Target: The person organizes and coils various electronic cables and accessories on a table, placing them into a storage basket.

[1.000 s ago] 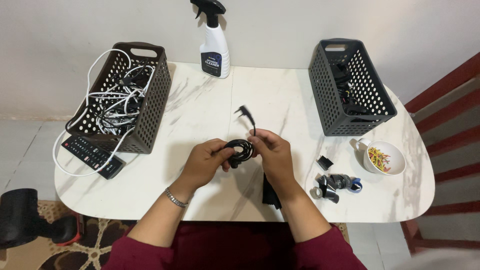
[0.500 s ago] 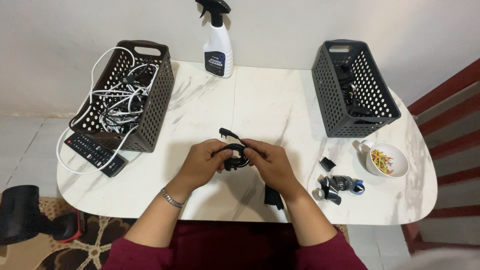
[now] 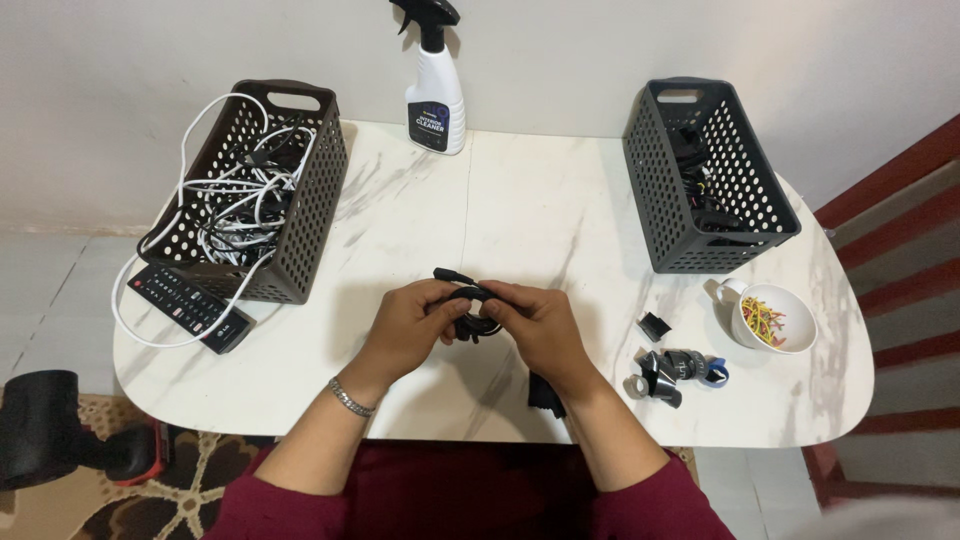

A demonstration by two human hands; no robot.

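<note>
Both forearms reached in over the near edge of the white marble table (image 3: pixel 420 210), wrists bent inward. The left hand (image 3: pixel 408 325) and right hand (image 3: pixel 538 328) met at the middle, fingers curled shut around a small coiled black cable (image 3: pixel 470 312) held just above the tabletop. Its plug end (image 3: pixel 450 274) poked out above the knuckles. The fingers hid most of the coil.

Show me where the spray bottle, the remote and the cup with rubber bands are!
spray bottle (image 3: pixel 434 105): head view, on its white body.
remote (image 3: pixel 185 304): head view, on its button face, beside the brown basket.
cup (image 3: pixel 785 345): head view, on its white rim at the near side.
</note>
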